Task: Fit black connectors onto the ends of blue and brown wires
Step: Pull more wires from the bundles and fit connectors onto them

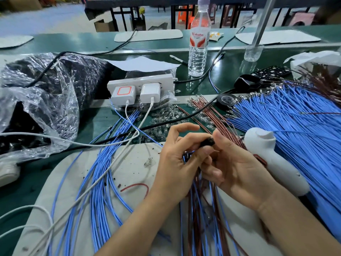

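Dead centre of the frame: pinching a small black connector [207,142] with the left hand [175,163], thumb below and a finger on top, index lifted clear. Pressing on its other end with the thumb of the right hand [238,170], remaining fingers curled in underneath; can't tell if gripping any wire there. Straight below the hands, a mixed bundle of blue and brown wires [201,209], running down to the bottom edge over a pale mat [129,169].

Left of that, on the same mat, a loose sheaf of blue wires [101,182] fanning from bottom left up toward centre, crossed by white charger cables [96,145]. Also a short red wire scrap [136,186] just beside the left wrist. Tucked right behind the right hand, a white pistol-shaped tool [267,154] lying on its side. Beyond it, filling the right of the frame, a huge heap of blue wires [295,122]. Above the hands, loose brown wires [212,111] and a scatter of tiny clear parts [166,115] on the green tabletop [92,122], plus a black tape roll [226,100].

Further up, centre: white power strip [140,81] with two white chargers [150,92] plugged in. Upper centre, a water bottle [199,52], upright. Far left, a crumpled clear plastic bag [42,93] full of something dark, can't tell what.
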### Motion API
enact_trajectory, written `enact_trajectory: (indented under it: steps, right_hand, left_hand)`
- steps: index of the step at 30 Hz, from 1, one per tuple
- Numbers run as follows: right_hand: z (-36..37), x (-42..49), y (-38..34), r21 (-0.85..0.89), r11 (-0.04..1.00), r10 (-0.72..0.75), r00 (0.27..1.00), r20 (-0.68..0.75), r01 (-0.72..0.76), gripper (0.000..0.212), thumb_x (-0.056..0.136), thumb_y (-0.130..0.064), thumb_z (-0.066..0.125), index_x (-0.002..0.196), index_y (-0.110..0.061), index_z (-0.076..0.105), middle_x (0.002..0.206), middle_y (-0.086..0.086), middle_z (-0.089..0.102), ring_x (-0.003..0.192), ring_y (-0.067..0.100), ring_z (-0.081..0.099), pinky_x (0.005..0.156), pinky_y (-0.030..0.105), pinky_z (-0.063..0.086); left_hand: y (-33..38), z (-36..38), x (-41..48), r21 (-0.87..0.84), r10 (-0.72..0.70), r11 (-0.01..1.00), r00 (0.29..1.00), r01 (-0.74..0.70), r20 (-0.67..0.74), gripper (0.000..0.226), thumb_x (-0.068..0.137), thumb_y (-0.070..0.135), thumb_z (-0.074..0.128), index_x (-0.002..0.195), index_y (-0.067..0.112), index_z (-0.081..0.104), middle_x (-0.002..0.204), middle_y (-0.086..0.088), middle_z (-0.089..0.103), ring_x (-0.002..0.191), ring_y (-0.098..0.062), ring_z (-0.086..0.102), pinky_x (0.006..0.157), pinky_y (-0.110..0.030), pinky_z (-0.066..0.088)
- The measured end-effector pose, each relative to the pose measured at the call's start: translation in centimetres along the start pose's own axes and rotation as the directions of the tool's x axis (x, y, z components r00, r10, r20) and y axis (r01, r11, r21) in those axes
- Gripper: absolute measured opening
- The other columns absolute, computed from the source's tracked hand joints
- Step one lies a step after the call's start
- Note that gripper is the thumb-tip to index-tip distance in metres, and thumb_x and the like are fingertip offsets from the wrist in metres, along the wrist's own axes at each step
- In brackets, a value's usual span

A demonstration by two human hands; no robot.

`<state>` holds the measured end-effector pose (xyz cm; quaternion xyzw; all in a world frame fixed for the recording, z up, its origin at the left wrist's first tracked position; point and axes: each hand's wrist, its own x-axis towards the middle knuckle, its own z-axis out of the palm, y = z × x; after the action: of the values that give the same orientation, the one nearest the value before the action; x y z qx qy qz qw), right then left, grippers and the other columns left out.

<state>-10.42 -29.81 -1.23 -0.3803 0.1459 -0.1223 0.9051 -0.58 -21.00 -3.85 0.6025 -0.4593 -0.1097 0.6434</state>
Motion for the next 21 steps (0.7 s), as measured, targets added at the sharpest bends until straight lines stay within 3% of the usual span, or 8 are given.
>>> enact_trajectory:
  steps: [4,10,14,18,21]
  right_hand:
    - [-0.3,0.0,-0.1,0.029,0.999,-0.024,1.0,0.012,0.024,0.044,0.051,-0.037,0.091,0.079,-0.009,0.071,0.067,0.002,0.056,0.049,0.005,0.05,0.042,0.014,0.033]
    - [0.0,0.2,0.1,-0.001,0.997,-0.078,0.997,0.027,0.078,0.043,0.054,-0.043,0.089,0.077,-0.011,0.073,0.065,0.001,0.054,0.053,0.007,0.051,0.047,0.015,0.04]
    - [-0.2,0.1,-1.4,0.08,0.963,-0.26,0.965,0.038,0.256,0.049,0.057,-0.048,0.085,0.085,-0.009,0.073,0.063,-0.001,0.053,0.055,0.009,0.05,0.053,0.016,0.044]
    - [-0.7,-0.6,-3.7,0.086,0.885,-0.455,0.889,-0.051,0.458,0.038,0.059,-0.045,0.081,0.083,-0.016,0.074,0.06,-0.007,0.048,0.048,0.004,0.042,0.049,0.014,0.038]
    - [-0.7,-1.3,-4.6,0.06,0.859,-0.502,0.859,-0.101,0.509,0.036,0.06,-0.045,0.075,0.083,-0.018,0.077,0.069,-0.007,0.06,0.048,0.001,0.047,0.051,0.012,0.044]
  left_hand:
    - [-0.2,0.2,-0.1,-0.004,0.061,0.998,0.998,-0.061,0.005,0.018,0.088,0.029,0.06,0.104,0.027,0.067,0.106,0.009,0.055,0.092,-0.01,0.06,0.082,-0.025,0.05]
    - [0.1,0.0,0.1,0.005,0.036,0.999,0.999,-0.036,0.003,0.022,0.089,0.033,0.058,0.109,0.031,0.066,0.104,0.005,0.055,0.084,-0.019,0.06,0.079,-0.038,0.053]
    - [0.2,-0.7,0.2,0.116,0.039,0.992,0.999,-0.038,0.0,0.04,0.087,0.033,0.063,0.124,0.041,0.052,0.096,0.011,0.062,0.077,-0.013,0.063,0.075,-0.026,0.052]
    - [0.8,-0.6,0.0,0.363,0.087,0.927,0.996,-0.092,0.03,0.045,0.083,0.017,0.063,0.121,0.039,0.052,0.085,0.02,0.064,0.08,-0.01,0.066,0.082,-0.038,0.053]
    - [1.9,-0.5,-0.1,0.329,0.102,0.938,0.994,-0.112,0.05,0.037,0.086,0.028,0.063,0.121,0.032,0.054,0.091,0.013,0.07,0.082,-0.007,0.068,0.084,-0.034,0.054]
